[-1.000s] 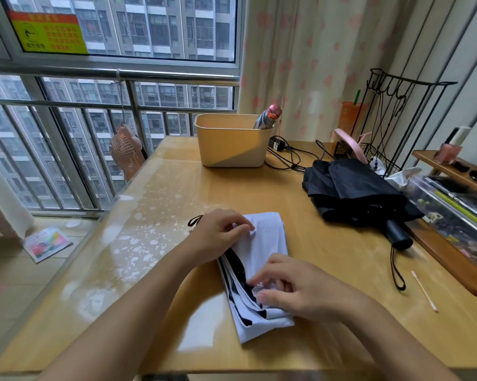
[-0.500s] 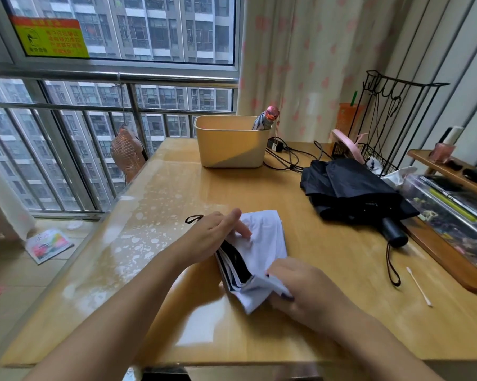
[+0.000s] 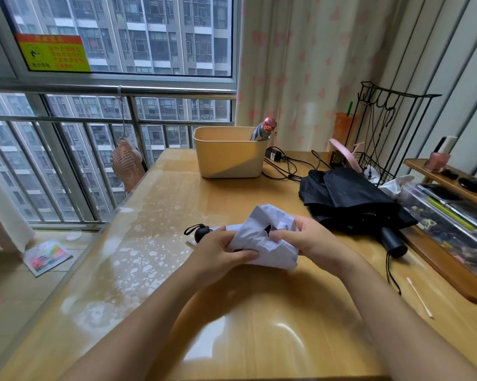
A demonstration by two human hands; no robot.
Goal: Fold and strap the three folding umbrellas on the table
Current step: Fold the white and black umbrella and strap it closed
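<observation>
Gripping white umbrella [image 3: 267, 237] in both hands over table [image 3: 232, 325]: curling left hand [image 3: 221, 253] round its handle end, pinching crumpled canopy with right hand [image 3: 313, 240]. Leaving bare tabletop left of and below grip, out to near edge. Sitting near black umbrella [image 3: 350, 199] on right, not touching; bin [image 3: 226, 158] well beyond.

Soft daylight, bowed edges
I see the railed glass window [image 3: 149, 45] glaring off the glossy yellow wooden table [image 3: 287, 334].
</observation>
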